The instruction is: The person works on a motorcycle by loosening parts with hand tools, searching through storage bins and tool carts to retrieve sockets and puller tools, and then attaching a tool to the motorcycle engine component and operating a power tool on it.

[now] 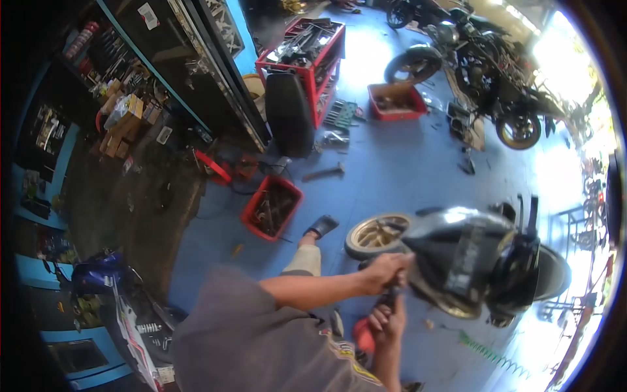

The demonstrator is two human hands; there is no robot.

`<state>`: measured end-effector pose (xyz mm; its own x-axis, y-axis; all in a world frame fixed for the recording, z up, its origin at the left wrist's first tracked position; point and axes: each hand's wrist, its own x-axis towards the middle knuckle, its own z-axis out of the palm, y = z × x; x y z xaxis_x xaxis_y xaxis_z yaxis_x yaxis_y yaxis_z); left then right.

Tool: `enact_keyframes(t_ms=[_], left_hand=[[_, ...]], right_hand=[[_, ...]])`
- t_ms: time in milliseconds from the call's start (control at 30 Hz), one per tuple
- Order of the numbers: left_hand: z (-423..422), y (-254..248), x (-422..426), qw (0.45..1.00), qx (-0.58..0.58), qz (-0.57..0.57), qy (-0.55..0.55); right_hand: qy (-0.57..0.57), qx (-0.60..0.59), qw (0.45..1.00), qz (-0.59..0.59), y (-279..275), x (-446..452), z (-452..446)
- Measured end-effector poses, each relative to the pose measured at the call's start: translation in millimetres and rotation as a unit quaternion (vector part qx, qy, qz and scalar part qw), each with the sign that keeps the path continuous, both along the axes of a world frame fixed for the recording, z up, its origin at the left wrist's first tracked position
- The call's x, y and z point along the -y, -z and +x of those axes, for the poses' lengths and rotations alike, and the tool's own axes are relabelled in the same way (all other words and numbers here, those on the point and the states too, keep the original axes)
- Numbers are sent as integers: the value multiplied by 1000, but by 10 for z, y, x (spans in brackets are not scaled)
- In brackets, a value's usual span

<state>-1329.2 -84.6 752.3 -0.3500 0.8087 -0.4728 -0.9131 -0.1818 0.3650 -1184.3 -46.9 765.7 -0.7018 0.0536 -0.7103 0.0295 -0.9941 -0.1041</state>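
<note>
My left hand (384, 272) reaches in from the left, fingers closed and a little blurred, against the near end of a dark motorcycle body (457, 258). What it grips is too small to tell. Just below it, my right hand (388, 321) is wrapped round a dark object (390, 298) whose upper end lies close under my left hand. One finger of that hand points up along it. A red object (364, 335) shows beside my right wrist, partly hidden. The motorcycle's gold-rimmed wheel (377, 236) is beyond my left hand.
Red bins (272, 207) of parts, a hammer (324, 172) and a red tool cart (315, 75) stand or lie ahead on the blue floor. More motorcycles (480, 72) are at the back right. A green coiled hose (494, 353) lies lower right.
</note>
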Motion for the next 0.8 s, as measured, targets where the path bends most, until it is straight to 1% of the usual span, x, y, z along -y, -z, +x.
enact_keyframes(t_ms=[33,67,100,133,167,200,233,267,300,333,367,400,433,467,500,533,567,600,633,667,700,733,767,800], left_hand=[[-281,159,140,988,48,145,20],[-593,276,259,976,60,203,40],[-924,377,339,961,73,260,58],[-1259,456,365,961,75,260,53],[-1690,530,404,988,0,146,57],[-2146,617,429,995,-77,27,59],[-2657,930,459,985,-128,-68,88],[-3299,1387,487,963,-181,-163,117],[-3993,1759,512,898,-275,-316,136],[-4607,1950,602,856,-350,-381,10],[-5283,2190,731,744,-464,-475,-70],[-5954,2591,848,637,-546,-500,-215],[-6668,2667,1056,591,-537,-549,-247],[-7291,2585,1293,540,-545,-578,-279],[-7939,2591,1509,474,-540,-617,-321],[-8501,2562,1747,395,-535,-674,-322],[-9022,2550,1964,309,-542,-715,-315],[-9329,2250,2123,256,-556,-760,-220],[-9772,2450,2359,197,-574,-777,-169],[-9998,2265,2468,230,-582,-777,-76],[-10129,2139,2464,287,-547,-786,-14],[-10522,2345,2632,345,-517,-782,42],[-10538,2374,2658,383,-553,-740,-34],[-10731,2594,2810,377,-552,-744,-13]], right_hand=[[-16,-50,994,-98,50,56,-239],[-34,-69,993,-86,15,210,-556],[-29,-37,995,-90,85,299,-882],[-14,2,999,-52,189,347,-1208],[-2,39,999,-12,330,376,-1607],[-8,37,999,-13,530,353,-1948],[-40,76,989,123,786,317,-2210],[-68,106,958,258,1066,276,-2541],[-114,157,928,318,1321,255,-2834],[-163,214,886,377,1542,200,-3002],[-205,268,866,368,1793,130,-3145],[-247,322,842,354,2012,77,-3221],[-257,328,839,349,2131,35,-3297],[-307,368,795,372,2218,-5,-3346],[-351,404,748,392,2339,-47,-3353],[-352,407,749,387,2561,-95,-3141],[-400,396,680,470,2826,-145,-2839],[-441,380,602,546,2985,-201,-2772],[-437,388,604,541,3026,-255,-2916],[-467,379,578,551,3031,-336,-2975],[-495,372,551,560,3006,-415,-2998],[-517,368,528,565,2932,-449,-3007],[-531,372,508,567,2642,-351,-3215],[-547,399,501,539,2411,-318,-3498]])
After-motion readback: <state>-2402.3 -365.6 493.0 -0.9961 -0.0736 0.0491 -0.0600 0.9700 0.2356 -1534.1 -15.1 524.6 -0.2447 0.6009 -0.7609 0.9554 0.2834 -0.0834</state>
